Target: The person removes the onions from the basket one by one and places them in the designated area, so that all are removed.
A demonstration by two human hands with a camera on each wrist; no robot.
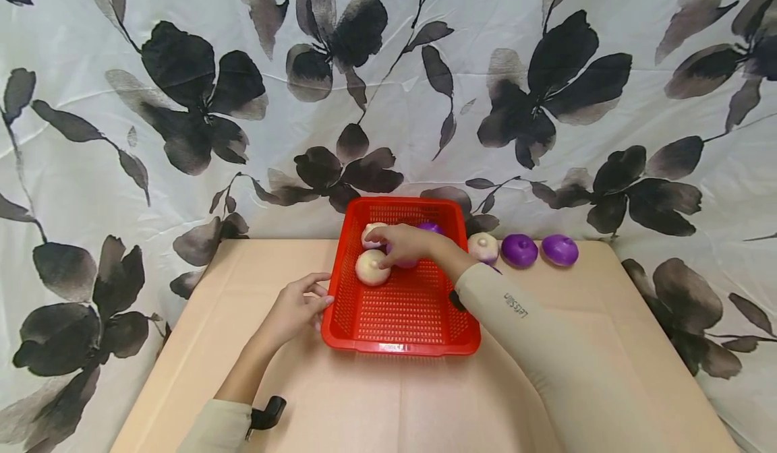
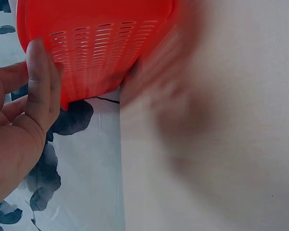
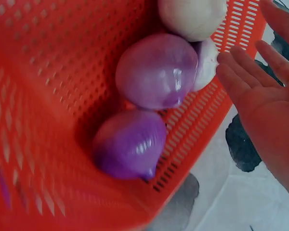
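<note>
In the head view, a red plastic basket [image 1: 400, 342] stands on the table, holding whitish and purple onions. My right hand [image 1: 409, 243] reaches over them, with thumb and fingertips close to a white onion [image 1: 371, 269]. The right wrist view shows that hand's fingers [image 3: 245, 77] spread, beside a white-and-purple onion [image 3: 207, 65]; a larger purple onion [image 3: 156, 72] and a pointed purple onion [image 3: 130, 144] lie along the basket wall. My left hand [image 1: 299, 305] touches the basket's left side, its fingers [image 2: 38, 79] extended against the outer wall in the left wrist view.
Right of the basket, a white-and-purple onion [image 1: 483, 247] and two purple onions, one nearer [image 1: 519, 251] and one at the end [image 1: 559, 250], sit in a row by the table's back edge. A floral cloth [image 1: 425, 102] hangs behind the table [image 1: 364, 399].
</note>
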